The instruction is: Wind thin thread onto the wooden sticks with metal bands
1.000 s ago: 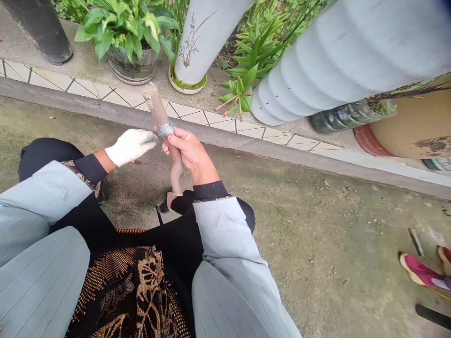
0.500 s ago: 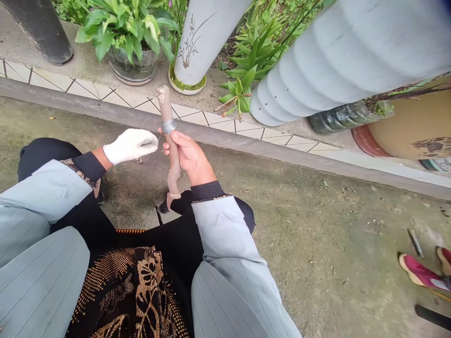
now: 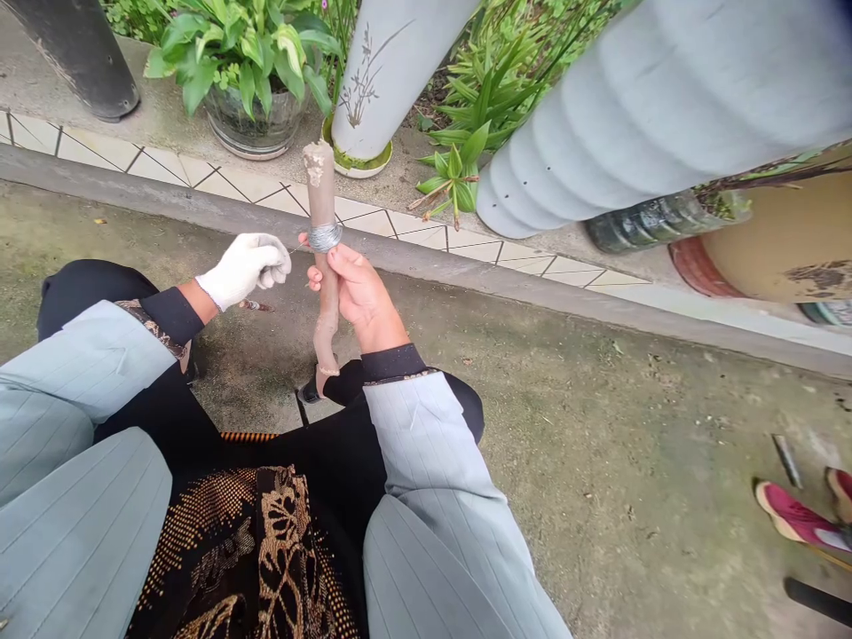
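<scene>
Wrapped round a bare wooden stick (image 3: pixel 323 197) is my right hand (image 3: pixel 359 288), bare, with its thumb just below a coil of thin grey wire (image 3: pixel 326 237). The stick stands nearly upright, frayed at its top and bent near its lower end. To the left, my left hand (image 3: pixel 248 268) wears a white knitted glove. Its fingers are pinched on the loose end of the wire (image 3: pixel 296 249), which runs across to the coil. A small dark reddish object (image 3: pixel 256 306) lies on the ground below the glove.
A tiled ledge (image 3: pixel 413 232) ahead carries a potted plant (image 3: pixel 256 120), a white pipe (image 3: pixel 379 80), a large ribbed grey pipe (image 3: pixel 599 124) and a brown pot (image 3: pixel 765 244). At right are a person's red shoes (image 3: pixel 792 515) and a short metal tube (image 3: pixel 787 460) on the concrete.
My gloved left hand has shifted slightly left and up, turning so its fingers show more. The stick's top has tipped closer to me, and my right hand keeps its hold.
</scene>
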Tool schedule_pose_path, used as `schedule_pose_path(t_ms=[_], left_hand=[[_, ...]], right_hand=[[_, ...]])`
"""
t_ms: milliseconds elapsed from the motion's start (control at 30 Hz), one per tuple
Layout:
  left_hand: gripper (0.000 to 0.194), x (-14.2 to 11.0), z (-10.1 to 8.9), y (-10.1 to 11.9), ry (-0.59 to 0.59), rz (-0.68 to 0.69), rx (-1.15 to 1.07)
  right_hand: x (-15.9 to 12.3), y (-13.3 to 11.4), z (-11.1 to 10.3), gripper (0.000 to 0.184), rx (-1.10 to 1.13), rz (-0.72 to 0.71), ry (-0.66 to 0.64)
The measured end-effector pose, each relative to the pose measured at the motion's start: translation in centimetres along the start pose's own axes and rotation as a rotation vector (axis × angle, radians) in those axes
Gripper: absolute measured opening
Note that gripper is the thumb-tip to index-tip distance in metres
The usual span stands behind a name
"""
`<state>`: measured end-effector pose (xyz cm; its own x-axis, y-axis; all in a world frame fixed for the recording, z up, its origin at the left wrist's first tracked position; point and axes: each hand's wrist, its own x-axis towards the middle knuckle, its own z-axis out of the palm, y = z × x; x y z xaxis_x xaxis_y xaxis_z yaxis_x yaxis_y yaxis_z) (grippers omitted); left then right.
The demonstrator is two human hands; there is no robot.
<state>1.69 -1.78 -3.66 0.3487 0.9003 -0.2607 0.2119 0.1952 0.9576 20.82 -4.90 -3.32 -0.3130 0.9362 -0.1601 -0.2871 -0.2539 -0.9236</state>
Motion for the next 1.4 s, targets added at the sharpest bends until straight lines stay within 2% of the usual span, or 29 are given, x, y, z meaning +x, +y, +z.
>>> schedule_pose_path(t_ms=[100, 233, 400, 567, 667, 867, 1033, 1100, 1267, 1400], left_hand=[[0.014, 0.6, -0.6, -0.2, -0.139, -0.11, -0.105], [0.013, 0.9, -1.0, -0.6, -0.233, -0.122, -0.148], [0.024, 0.6, -0.6, -0.4, -0.213, -0.115, -0.171], [0.035, 0.2, -0.5, -0.6, -0.31, -0.104, -0.307], [0.037, 0.2, -0.4, -0.8, -0.299, -0.084, -0.371], [0.017, 0.3, 0.1, -0.6, -0.097, -0.021, -0.259], [0.017, 0.1, 0.5, -0.8, 0.004, 0.02, -0.181], [0.02, -0.1, 0.7, -0.9, -0.018, 0.056, -0.18], [0.033, -0.4, 0.6, -1.2, -0.158, 0.147, -0.162], [0.025, -0.7, 0.3, -0.9, -0.248, 0.13, 0.044]], right_hand=[[0.0, 0.1, -0.2, 0.047, 0.002, -0.008, -0.008], [-0.1, 0.2, -0.2, 0.05, -0.015, -0.019, -0.057], [-0.1, 0.0, -0.3, 0.051, -0.063, -0.018, -0.085], [0.0, -0.4, -0.6, 0.049, -0.003, -0.06, -0.025], [0.1, -0.4, -0.8, 0.047, 0.023, -0.07, 0.001], [0.4, 0.1, -1.1, 0.046, -0.039, -0.016, 0.045], [0.6, 0.4, -1.0, 0.046, -0.055, 0.018, 0.131], [0.7, 0.4, -1.1, 0.046, -0.072, 0.009, 0.182], [1.2, 0.6, -2.4, 0.046, -0.203, -0.014, 0.307], [1.4, 0.2, -3.3, 0.039, -0.567, 0.034, 0.379]])
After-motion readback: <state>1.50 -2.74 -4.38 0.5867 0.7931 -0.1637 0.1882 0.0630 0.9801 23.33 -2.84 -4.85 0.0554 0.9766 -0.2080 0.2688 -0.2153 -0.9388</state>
